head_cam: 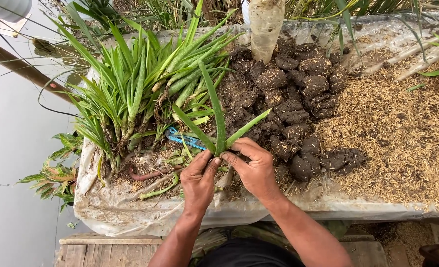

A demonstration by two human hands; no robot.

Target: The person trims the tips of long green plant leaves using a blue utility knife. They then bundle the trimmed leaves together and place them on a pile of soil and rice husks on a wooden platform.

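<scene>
My left hand (198, 179) and right hand (253, 167) pinch the base of 1 aloe shoot (218, 126) above the table (130, 210); I keep fingers closed low, sparing its 3 leaves.

single head view, steep downward, close over plastic-covered bench (130, 212).
</scene>
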